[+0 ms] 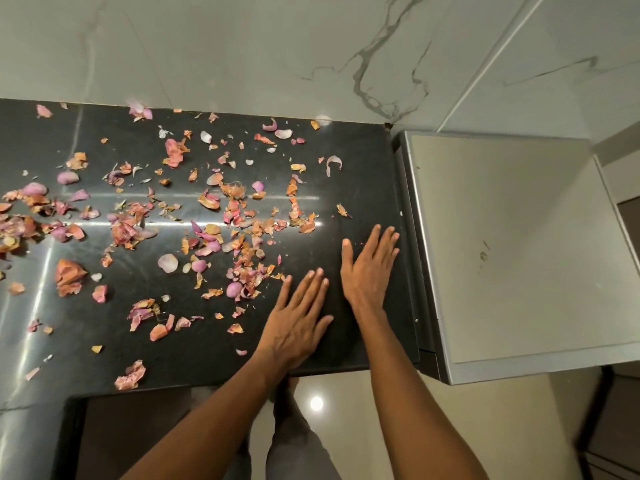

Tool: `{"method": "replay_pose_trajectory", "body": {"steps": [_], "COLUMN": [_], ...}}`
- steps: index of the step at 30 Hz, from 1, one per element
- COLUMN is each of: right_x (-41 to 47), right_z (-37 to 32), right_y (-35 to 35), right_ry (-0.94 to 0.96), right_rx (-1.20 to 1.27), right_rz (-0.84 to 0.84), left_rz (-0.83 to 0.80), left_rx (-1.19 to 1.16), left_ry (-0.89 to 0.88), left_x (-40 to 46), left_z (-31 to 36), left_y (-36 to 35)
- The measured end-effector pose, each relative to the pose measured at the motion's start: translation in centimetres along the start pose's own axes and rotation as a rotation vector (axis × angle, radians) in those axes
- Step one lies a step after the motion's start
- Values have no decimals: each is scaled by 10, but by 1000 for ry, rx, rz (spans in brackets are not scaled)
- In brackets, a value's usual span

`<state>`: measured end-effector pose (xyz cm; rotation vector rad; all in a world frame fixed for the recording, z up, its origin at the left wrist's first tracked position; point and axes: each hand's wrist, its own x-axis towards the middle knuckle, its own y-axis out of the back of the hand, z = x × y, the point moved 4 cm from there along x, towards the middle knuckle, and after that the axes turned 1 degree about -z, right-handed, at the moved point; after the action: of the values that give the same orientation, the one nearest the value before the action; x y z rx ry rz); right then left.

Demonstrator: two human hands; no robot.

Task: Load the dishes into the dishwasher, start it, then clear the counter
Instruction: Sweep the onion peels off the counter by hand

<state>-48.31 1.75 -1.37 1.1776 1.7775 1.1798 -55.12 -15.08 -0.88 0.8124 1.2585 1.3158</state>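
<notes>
Onion peels (214, 216) are scattered all over the counter (363, 174), mostly left of my hands. My left hand (298, 320) lies flat near the front edge, my right hand (370, 268) just beside it, and the appliance top (512, 251) sits right of the counter, wall (242, 46) behind.

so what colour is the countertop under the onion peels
Black, glossy and faintly speckled countertop, in the head view.

Two bare forearms, no sleeves visible up to frame edge. Left hand (297, 322) and right hand (369, 268): no rings, no watch, no bracelets; short plain nails. Below hands, grey trouser leg (298, 445), dull fabric. Foot (285, 393) in shadow, footwear unclear.
</notes>
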Motion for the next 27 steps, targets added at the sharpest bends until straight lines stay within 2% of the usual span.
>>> {"method": "replay_pose_trajectory", "body": {"steps": [3,7,11,12,14,17,19,21,24,27], "right_x": [6,2,-14,-17,-13,17,42,59,58,38], "right_z": [-9,-75,-133,-139,-138,-103,-68,-47,-63,-111], "right_y": [-9,-28,-33,-30,-20,-5,-2,-5,-22,-34], "right_ry": [44,277,433,449,462,364,246,191,324,446], "right_rx": [-158,-81,342,425,487,390,281,179,-33,158], "right_rz": [-74,-253,-483,-507,-426,-153,-88,-132,-236,-430], "left_rz": [60,117,113,105,113,125,142,138,171,193], "left_rx": [19,15,94,95,48,13,-29,-47,-70,-53], "left_ry": [206,425,366,375,370,225,219,234,261,214], "left_x": [16,18,15,15,18,35,47,53,53,51], "left_z": [-20,-56,-55,-51,-40,-20,-20,-25,-29,-27], "left_y": [9,18,28,29,31,20,17,16,17,15]}}
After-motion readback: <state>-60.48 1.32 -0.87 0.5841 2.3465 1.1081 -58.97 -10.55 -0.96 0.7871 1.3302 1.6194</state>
